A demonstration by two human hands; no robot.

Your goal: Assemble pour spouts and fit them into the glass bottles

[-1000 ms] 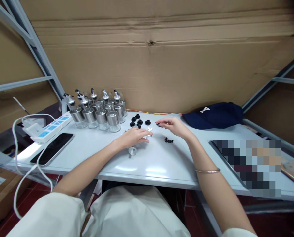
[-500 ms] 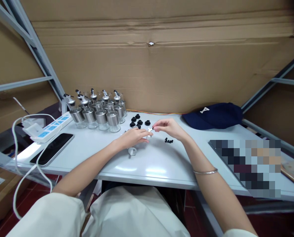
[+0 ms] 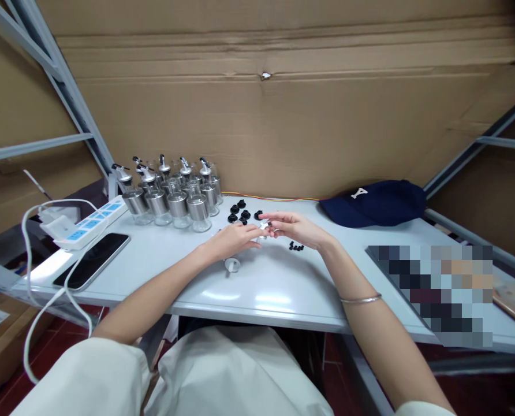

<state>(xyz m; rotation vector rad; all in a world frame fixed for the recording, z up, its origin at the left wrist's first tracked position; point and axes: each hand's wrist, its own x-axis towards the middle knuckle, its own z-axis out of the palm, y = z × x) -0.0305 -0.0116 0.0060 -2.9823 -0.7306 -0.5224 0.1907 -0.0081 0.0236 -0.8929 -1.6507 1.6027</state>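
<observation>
Over the middle of the table, my left hand (image 3: 232, 239) is closed around a small silvery-white pourer top (image 3: 264, 226), partly hidden by the fingers. My right hand (image 3: 299, 230) meets it from the right, its thumb and fingertips bent around a tiny black piece (image 3: 269, 223) at the pourer top; the index finger extends above. Several black ribbed stoppers (image 3: 245, 214) lie just behind the hands. A few tiny black pieces (image 3: 296, 247) rest below my right hand. Below my left hand, another silvery pourer top (image 3: 231, 265) lies on the table, with more parts half hidden beneath the hand.
Glass bottles with steel bands (image 3: 178, 205), several with pourers on, stand at the back left. Left of them are a power strip (image 3: 93, 222) with white cables and a phone (image 3: 92, 261). A navy cap (image 3: 374, 203) lies back right, near a pixelated flat object (image 3: 435, 294).
My right hand has shifted slightly inward, its fingers now curled closer around the pourer top, the index finger stretched further left. My left hand has barely moved.
</observation>
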